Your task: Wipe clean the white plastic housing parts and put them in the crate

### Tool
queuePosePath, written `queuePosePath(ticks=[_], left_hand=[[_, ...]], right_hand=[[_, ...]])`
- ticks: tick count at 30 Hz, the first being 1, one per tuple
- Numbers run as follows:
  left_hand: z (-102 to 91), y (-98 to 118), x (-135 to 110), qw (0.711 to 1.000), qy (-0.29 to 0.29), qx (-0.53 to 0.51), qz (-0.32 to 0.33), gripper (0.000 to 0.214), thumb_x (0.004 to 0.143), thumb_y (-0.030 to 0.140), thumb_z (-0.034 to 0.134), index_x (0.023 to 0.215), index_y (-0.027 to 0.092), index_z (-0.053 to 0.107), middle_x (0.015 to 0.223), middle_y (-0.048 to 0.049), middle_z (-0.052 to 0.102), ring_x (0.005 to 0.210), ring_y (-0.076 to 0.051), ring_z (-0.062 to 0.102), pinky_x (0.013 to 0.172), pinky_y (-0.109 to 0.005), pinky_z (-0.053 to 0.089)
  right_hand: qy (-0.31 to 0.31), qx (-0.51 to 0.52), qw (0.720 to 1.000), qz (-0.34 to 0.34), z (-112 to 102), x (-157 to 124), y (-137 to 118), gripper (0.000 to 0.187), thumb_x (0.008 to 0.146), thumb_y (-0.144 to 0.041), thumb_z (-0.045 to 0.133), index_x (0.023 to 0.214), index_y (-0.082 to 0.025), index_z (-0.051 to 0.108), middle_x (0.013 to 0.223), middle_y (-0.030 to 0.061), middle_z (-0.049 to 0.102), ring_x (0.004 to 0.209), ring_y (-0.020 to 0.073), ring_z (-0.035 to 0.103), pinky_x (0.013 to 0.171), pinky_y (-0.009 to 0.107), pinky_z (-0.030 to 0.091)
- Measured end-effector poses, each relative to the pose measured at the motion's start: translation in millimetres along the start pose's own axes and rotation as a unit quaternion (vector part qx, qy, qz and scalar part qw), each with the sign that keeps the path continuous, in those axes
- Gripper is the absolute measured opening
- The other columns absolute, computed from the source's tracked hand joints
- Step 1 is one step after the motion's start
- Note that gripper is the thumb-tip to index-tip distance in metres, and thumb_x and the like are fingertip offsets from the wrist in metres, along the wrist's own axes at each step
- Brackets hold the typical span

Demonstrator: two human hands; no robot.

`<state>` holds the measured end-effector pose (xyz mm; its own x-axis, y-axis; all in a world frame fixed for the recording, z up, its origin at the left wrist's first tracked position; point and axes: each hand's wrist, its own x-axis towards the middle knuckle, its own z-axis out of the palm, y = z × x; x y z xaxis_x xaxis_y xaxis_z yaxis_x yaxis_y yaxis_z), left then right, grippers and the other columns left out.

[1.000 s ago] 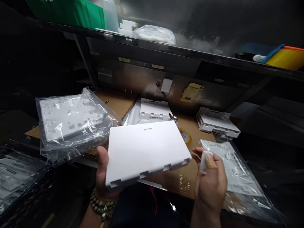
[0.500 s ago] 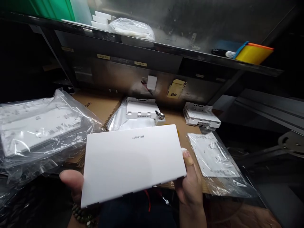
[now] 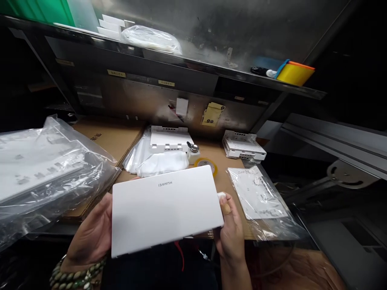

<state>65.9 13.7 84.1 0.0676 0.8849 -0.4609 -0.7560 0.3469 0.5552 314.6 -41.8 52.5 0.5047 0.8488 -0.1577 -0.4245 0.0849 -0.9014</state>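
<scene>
A white plastic cover (image 3: pixel 166 213) with HUAWEI lettering upside down is held tilted in front of me between both hands. My left hand (image 3: pixel 95 231), with a bead bracelet at its wrist, holds the cover's left edge; most of its fingers are hidden behind it. At the right edge my right hand (image 3: pixel 231 229) grips the cover, its thumb bearing a tan wrap. A small white piece (image 3: pixel 221 195), perhaps cloth, shows at that thumb. Behind the cover lie a roll of yellow tape (image 3: pixel 213 167) and a white pump bottle (image 3: pixel 193 155) with a metal top.
White plastic housings (image 3: pixel 171 139) rest on clear bags, and another stack of housings (image 3: pixel 244 147) stands right. Bagged white panels (image 3: pixel 39 161) lie left on cardboard (image 3: pixel 105 135); a white panel (image 3: pixel 256 193) lies on plastic at right. A metal shelf (image 3: pixel 205 66) crosses above.
The cover has moved slightly lower and farther from me. My left hand has shifted, showing more palm and bracelet at the left edge. The tape roll has come into fuller view.
</scene>
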Motion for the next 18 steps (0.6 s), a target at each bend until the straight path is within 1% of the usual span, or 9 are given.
queuePosePath(ticks=[2, 4, 7, 9, 11, 13, 15, 17, 18], left_hand=[[2.7, 3, -1, 0.998, 0.005, 0.06, 0.008, 0.045, 0.077, 0.031, 0.077, 0.121, 0.023, 0.073, 0.105, -0.0073, 0.081, 0.11, -0.036, 0.073, 0.09, -0.042, 0.063], [6.6, 3, -6, 0.992, 0.007, 0.122, 0.012, 0.055, 0.069, 0.021, 0.082, 0.123, 0.024, 0.073, 0.104, -0.0065, 0.081, 0.104, -0.035, 0.075, 0.082, -0.037, 0.065], [10.8, 3, -15, 0.984, 0.002, 0.174, 0.027, 0.06, 0.064, 0.025, 0.085, 0.123, 0.024, 0.073, 0.099, -0.0053, 0.082, 0.095, -0.032, 0.077, 0.068, -0.032, 0.066], [9.9, 3, -16, 0.982, 0.003, 0.186, 0.032, 0.061, 0.064, 0.028, 0.087, 0.124, 0.025, 0.073, 0.096, -0.0047, 0.083, 0.092, -0.032, 0.077, 0.064, -0.031, 0.065], [5.6, 4, -14, 0.982, 0.009, 0.188, 0.02, 0.065, 0.062, 0.028, 0.09, 0.124, 0.026, 0.073, 0.093, -0.006, 0.083, 0.091, -0.034, 0.077, 0.061, -0.033, 0.065], [-0.7, 6, -10, 0.984, 0.01, 0.178, 0.004, 0.067, 0.06, 0.025, 0.092, 0.124, 0.026, 0.073, 0.092, -0.0076, 0.083, 0.09, -0.036, 0.077, 0.06, -0.035, 0.066], [-6.1, 7, -7, 0.987, 0.003, 0.158, -0.008, 0.068, 0.058, 0.021, 0.093, 0.123, 0.027, 0.073, 0.092, -0.0079, 0.083, 0.09, -0.037, 0.078, 0.064, -0.038, 0.066], [-8.5, 8, -6, 0.988, 0.006, 0.154, -0.012, 0.064, 0.056, 0.022, 0.094, 0.118, 0.025, 0.075, 0.089, -0.0078, 0.082, 0.088, -0.037, 0.078, 0.065, -0.039, 0.066], [-8.5, 7, -7, 0.987, 0.013, 0.162, -0.01, 0.06, 0.055, 0.023, 0.094, 0.113, 0.023, 0.077, 0.086, -0.0078, 0.082, 0.085, -0.037, 0.078, 0.063, -0.039, 0.066]], right_hand=[[-0.01, -0.004, 1.0, -0.005, -2, -2, 2, 0.037, 0.087, -0.058, 0.073, 0.101, -0.026, 0.06, 0.075, -0.0051, 0.062, 0.063, 0.0121, 0.053, 0.057, 0.022, 0.044], [-0.016, -0.002, 1.0, -0.002, -4, -3, 3, 0.038, 0.088, -0.058, 0.072, 0.101, -0.026, 0.059, 0.073, -0.0057, 0.06, 0.059, 0.0113, 0.049, 0.056, 0.022, 0.043], [-0.019, 0.002, 1.0, -0.002, -6, -5, 2, 0.038, 0.089, -0.059, 0.07, 0.101, -0.026, 0.058, 0.071, -0.0059, 0.057, 0.056, 0.0109, 0.046, 0.055, 0.022, 0.043], [-0.021, 0.002, 1.0, -0.005, -7, -6, 1, 0.037, 0.089, -0.058, 0.07, 0.103, -0.025, 0.058, 0.072, -0.0053, 0.058, 0.058, 0.0109, 0.046, 0.054, 0.021, 0.042], [-0.025, 0.005, 1.0, -0.007, -8, -7, 0, 0.036, 0.09, -0.057, 0.07, 0.103, -0.025, 0.059, 0.073, -0.0049, 0.059, 0.06, 0.0108, 0.047, 0.054, 0.02, 0.041], [-0.027, 0.01, 1.0, -0.009, -9, -9, 0, 0.035, 0.09, -0.056, 0.07, 0.103, -0.026, 0.059, 0.074, -0.0048, 0.059, 0.062, 0.0106, 0.048, 0.054, 0.019, 0.041], [-0.028, 0.013, 0.999, -0.009, -10, -10, 1, 0.033, 0.091, -0.055, 0.07, 0.103, -0.026, 0.059, 0.073, -0.0053, 0.059, 0.061, 0.0102, 0.048, 0.054, 0.019, 0.04], [-0.03, 0.013, 0.999, -0.01, -11, -11, 3, 0.032, 0.092, -0.054, 0.068, 0.105, -0.027, 0.058, 0.072, -0.0056, 0.059, 0.06, 0.0099, 0.048, 0.053, 0.019, 0.04], [-0.032, 0.011, 0.999, -0.014, -12, -11, 4, 0.031, 0.093, -0.054, 0.067, 0.105, -0.027, 0.058, 0.072, -0.0057, 0.058, 0.059, 0.0098, 0.047, 0.053, 0.019, 0.039]])
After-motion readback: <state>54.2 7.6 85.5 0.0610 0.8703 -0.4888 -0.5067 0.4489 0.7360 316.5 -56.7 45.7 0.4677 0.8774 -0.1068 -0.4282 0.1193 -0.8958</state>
